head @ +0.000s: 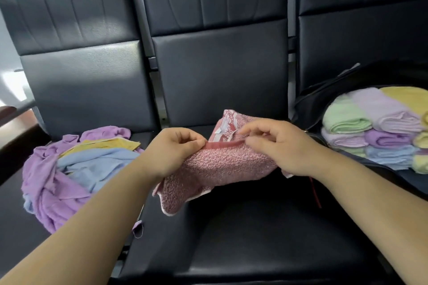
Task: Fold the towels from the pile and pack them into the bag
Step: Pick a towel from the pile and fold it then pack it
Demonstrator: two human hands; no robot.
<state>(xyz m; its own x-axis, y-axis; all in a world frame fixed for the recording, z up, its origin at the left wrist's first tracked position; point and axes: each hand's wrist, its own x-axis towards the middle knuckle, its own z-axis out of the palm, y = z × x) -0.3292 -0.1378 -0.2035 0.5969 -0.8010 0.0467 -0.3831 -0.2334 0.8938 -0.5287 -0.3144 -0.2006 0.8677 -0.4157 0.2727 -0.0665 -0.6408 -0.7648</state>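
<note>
Pinches the pink towel (222, 169) along its top hem with both the left hand (172, 152) and right hand (278, 148), fingers curled. Holds it half-folded just above the middle seat (254, 238). Has the pile (76, 169) on the left, the bag (324, 97) on the right, open, with folded towels (370, 127) stacked inside.

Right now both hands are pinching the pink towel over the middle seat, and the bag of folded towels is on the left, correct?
No. In the head view the bag of folded towels is on the right; the unfolded pile is left.
</note>
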